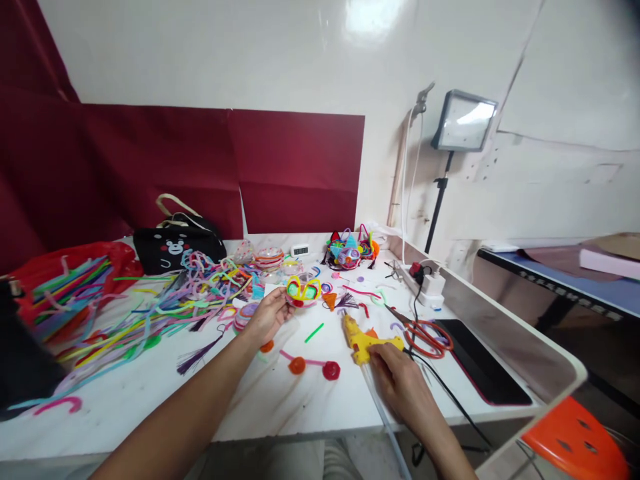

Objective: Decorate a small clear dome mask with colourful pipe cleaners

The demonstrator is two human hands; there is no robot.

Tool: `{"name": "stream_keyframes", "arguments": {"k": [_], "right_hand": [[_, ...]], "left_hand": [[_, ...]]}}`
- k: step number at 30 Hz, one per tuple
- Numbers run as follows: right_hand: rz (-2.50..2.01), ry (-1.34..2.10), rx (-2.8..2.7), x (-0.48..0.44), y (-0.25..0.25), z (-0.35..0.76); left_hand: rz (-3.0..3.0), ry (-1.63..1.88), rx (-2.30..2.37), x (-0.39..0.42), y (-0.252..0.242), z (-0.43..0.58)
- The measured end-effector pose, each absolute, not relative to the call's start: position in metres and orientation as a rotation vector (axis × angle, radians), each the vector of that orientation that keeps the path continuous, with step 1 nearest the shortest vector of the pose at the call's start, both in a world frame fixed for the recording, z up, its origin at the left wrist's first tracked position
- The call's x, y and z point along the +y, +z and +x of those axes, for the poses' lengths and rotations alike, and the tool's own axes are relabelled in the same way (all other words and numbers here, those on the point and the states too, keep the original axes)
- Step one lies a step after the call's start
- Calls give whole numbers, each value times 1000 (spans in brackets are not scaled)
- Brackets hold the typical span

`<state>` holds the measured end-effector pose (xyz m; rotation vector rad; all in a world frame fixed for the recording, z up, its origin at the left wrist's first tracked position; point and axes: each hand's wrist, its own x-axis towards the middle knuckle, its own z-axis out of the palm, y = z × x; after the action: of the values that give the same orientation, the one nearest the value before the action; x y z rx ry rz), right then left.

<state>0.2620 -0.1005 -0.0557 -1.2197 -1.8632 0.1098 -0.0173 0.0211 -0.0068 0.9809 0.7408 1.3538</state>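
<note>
My left hand (274,316) pinches a small pipe-cleaner craft (303,291) with yellow loops, green inside them and red at the base. My right hand (397,373) has its fingers closed at the handle of a yellow hot glue gun (356,339), which points away from me close to the tabletop. A long clear glue stick (383,407) trails from the gun's back end toward me. Between my hands lie a short green pipe-cleaner piece (314,333) and a pink stem (313,362) near an orange disc (297,365) and a red disc (331,371).
Loose pipe cleaners (150,327) heap up on the left beside a black bag (177,247). Red-handled scissors (429,339), a black tablet-like slab (483,360) and a power strip (431,291) are on the right. A finished-looking colourful bundle (350,250) stands at the back.
</note>
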Motion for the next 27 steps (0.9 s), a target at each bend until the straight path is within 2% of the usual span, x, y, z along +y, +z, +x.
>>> {"name": "stream_keyframes", "arguments": {"k": [6, 15, 20, 27], "right_hand": [[-1149, 89, -1879, -104, -42, 265], [-812, -15, -1963, -60, 38, 227], [-680, -68, -2055, -22, 43, 213], [-690, -24, -2111, -18, 41, 212]], "left_hand": [[986, 1318, 733, 18, -6, -15], [960, 1291, 705, 9, 1, -8], [947, 1283, 675, 5, 4, -8], [946, 1240, 666, 1, 6, -3]]}}
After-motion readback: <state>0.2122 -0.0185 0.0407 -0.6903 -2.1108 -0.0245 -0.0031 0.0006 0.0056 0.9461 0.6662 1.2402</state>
